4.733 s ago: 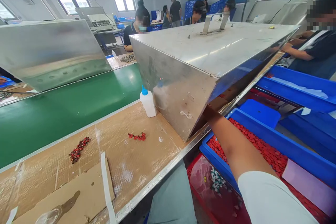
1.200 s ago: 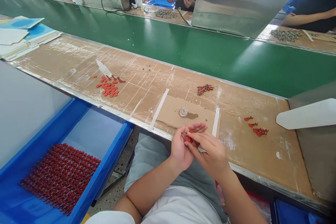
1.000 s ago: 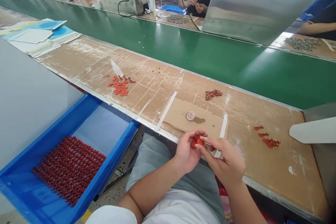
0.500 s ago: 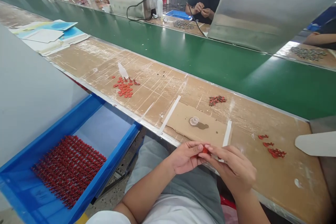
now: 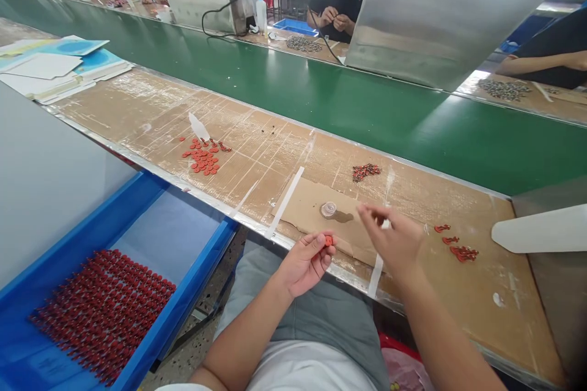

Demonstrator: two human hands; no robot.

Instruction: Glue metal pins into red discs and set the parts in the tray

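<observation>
My left hand (image 5: 306,264) pinches a small round red piece (image 5: 328,241) between thumb and fingertips, just over the table's front edge. Small dark spots show on the piece's face. Raised to the right is my right hand (image 5: 392,235), fingers bent and slightly blurred; whether anything sits between them is unclear. A small clear cup (image 5: 328,209) stands left of that hand on a cardboard sheet (image 5: 306,198), beside a dark wet patch. Behind lies a pile of thin red and dark parts (image 5: 365,172). Several assembled red pieces (image 5: 463,253) lie at the right.
Red discs (image 5: 204,159) lie loose at the left beside a white pointed bottle (image 5: 199,127). A blue tray (image 5: 190,278) at lower left holds rows of red pieces. Beyond the table runs a green conveyor belt (image 5: 284,91); people work across it. Another white bottle (image 5: 541,229) lies at right.
My hands have come apart. The left keeps the red piece and has shifted slightly left; the right has let go and lifted away, forward toward the cup side. The view has turned slightly.
</observation>
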